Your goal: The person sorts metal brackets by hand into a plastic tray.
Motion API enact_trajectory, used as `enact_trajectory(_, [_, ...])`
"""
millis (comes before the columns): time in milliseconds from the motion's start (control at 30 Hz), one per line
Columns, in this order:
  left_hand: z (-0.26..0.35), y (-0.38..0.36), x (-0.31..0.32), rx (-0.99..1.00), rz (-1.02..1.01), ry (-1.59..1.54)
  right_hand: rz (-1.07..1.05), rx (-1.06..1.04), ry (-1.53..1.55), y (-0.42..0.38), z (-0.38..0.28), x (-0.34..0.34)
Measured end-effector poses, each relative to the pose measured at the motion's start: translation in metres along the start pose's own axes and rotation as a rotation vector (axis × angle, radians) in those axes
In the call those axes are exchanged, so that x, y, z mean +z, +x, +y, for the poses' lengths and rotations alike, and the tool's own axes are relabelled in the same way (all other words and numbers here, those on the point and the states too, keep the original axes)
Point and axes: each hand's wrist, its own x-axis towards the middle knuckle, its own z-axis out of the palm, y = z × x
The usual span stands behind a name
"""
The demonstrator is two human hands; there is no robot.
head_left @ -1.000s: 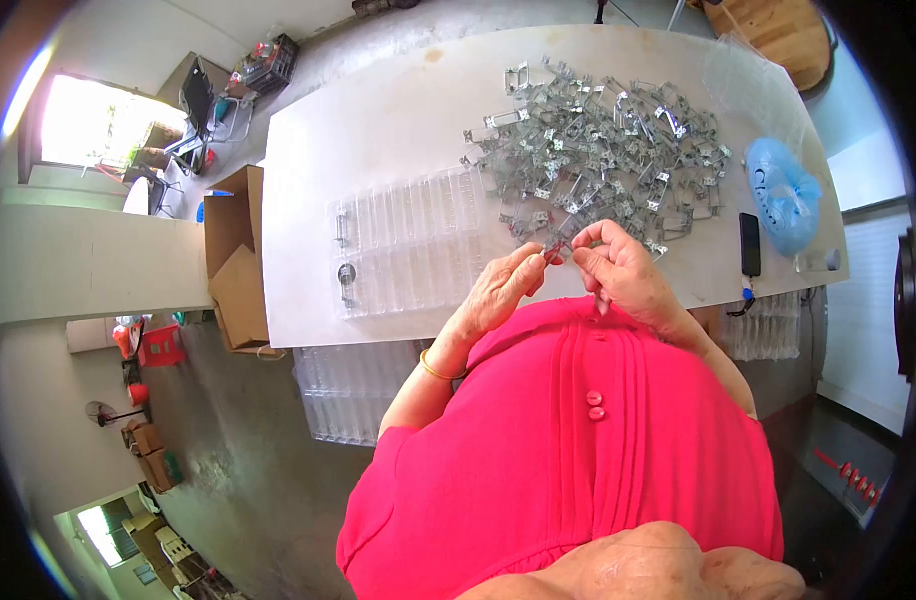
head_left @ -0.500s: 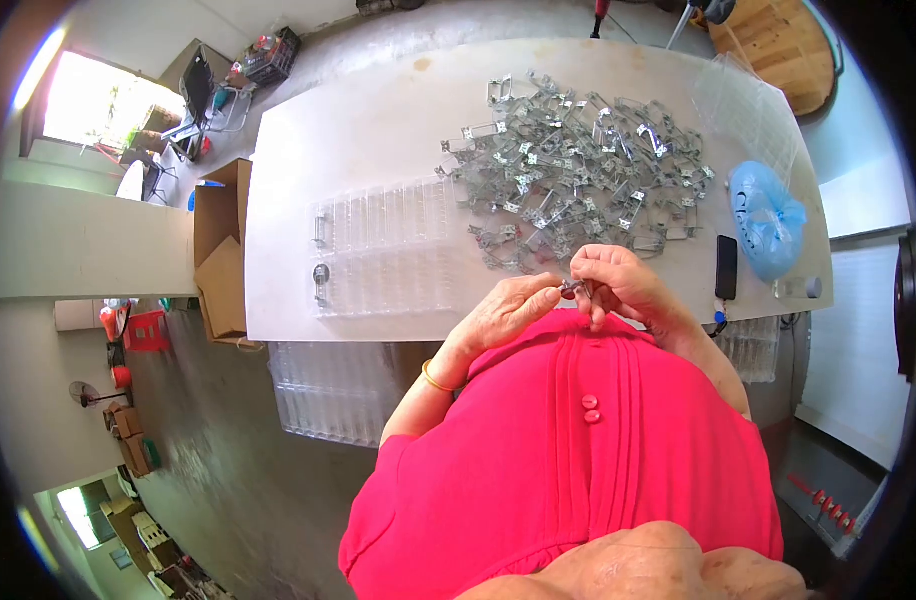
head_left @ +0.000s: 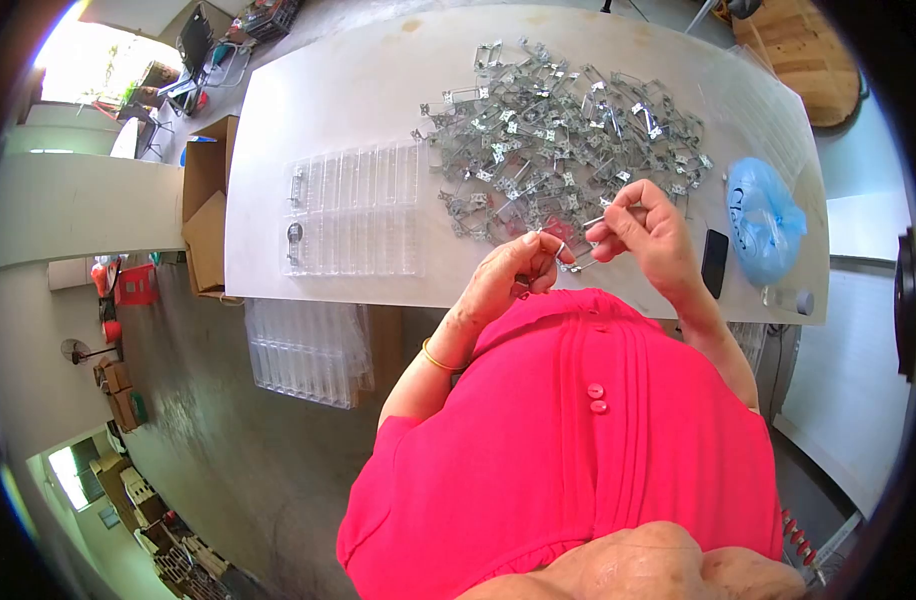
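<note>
The left hand [head_left: 513, 275] is closed, gripping a small metal fitting [head_left: 578, 266] at its fingertips, just off the near edge of the metal heap [head_left: 568, 130]. The right hand [head_left: 650, 238] pinches a slim metal piece [head_left: 595, 221] between thumb and fingers (whether the two parts touch, I cannot tell), also at the heap's near side. The heap lies loosely tangled on the tabletop [head_left: 318, 100]. Left of the heap is a clear ribbed tray [head_left: 363, 210] (a couple of small parts sit along its left side). Right of the heap are a dark phone [head_left: 714, 262] and, beyond it, a knotted blue bag [head_left: 763, 220].
</note>
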Motion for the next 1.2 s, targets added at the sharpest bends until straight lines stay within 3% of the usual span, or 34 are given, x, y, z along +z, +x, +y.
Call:
enact_trajectory(167, [-0.005,0.004,0.004,0.023,0.065,-0.127,-0.081,-0.117,0.012,-0.009,0.012,0.027])
enact_trajectory(233, [-0.001,0.001,-0.001,0.028,0.047,-0.068,0.017,-0.350,-0.324,-0.007,0.016,0.035])
enact_trajectory(300, [0.004,-0.002,-0.007,0.036,0.031,-0.011,0.057,-0.409,-0.372,-0.006,0.022,0.040])
enact_trajectory(367, [0.007,-0.004,-0.014,0.116,0.008,0.148,0.045,-0.407,-0.661,-0.006,0.016,0.046])
enact_trajectory(433, [0.007,-0.008,-0.018,0.115,0.075,0.307,0.050,-0.357,-0.731,-0.004,0.010,0.058])
enact_trajectory(467, [0.005,-0.008,-0.021,0.246,0.114,0.615,0.060,-0.306,-0.798,-0.002,0.008,0.065])
enact_trajectory(500, [0.004,-0.009,-0.026,0.375,0.151,0.924,0.058,-0.307,-0.798,0.000,0.008,0.070])
enact_trajectory(633, [0.006,-0.015,-0.050,0.467,0.177,0.984,0.048,-0.174,-0.773,0.010,0.008,0.089])
enact_trajectory(667, [0.010,-0.019,-0.054,0.466,0.171,0.985,0.033,-0.120,-0.742,0.012,0.008,0.093])
enact_trajectory(733, [0.024,-0.028,-0.063,0.187,0.232,0.701,-0.047,-0.022,-0.654,0.014,0.003,0.102])
enact_trajectory(767, [0.030,-0.031,-0.068,0.185,0.223,0.704,-0.127,0.075,-0.565,0.015,0.001,0.107])
enact_trajectory(833, [0.040,-0.033,-0.078,0.155,0.233,0.639,-0.054,0.109,-0.439,0.017,0.009,0.113])
enact_trajectory(867, [0.038,-0.032,-0.081,0.275,0.262,0.813,0.006,0.141,-0.315,0.018,0.011,0.115])
enact_trajectory(900, [0.036,-0.030,-0.085,0.270,0.248,0.811,0.019,0.147,-0.314,0.019,0.011,0.118])
enact_trajectory(967, [0.036,-0.026,-0.089,0.623,0.208,1.141,0.133,-0.082,-0.221,0.025,0.010,0.122])
enact_trajectory(1000, [0.042,-0.029,-0.087,0.551,0.178,1.177,0.128,-0.116,-0.250,0.028,0.013,0.122])
enact_trajectory(1100, [0.048,-0.028,-0.083,0.619,0.151,1.220,0.087,-0.130,-0.352,0.030,0.015,0.129])
enact_trajectory(1200, [0.055,-0.030,-0.079,0.588,0.129,1.271,0.114,-0.063,-0.249,0.031,0.029,0.127])
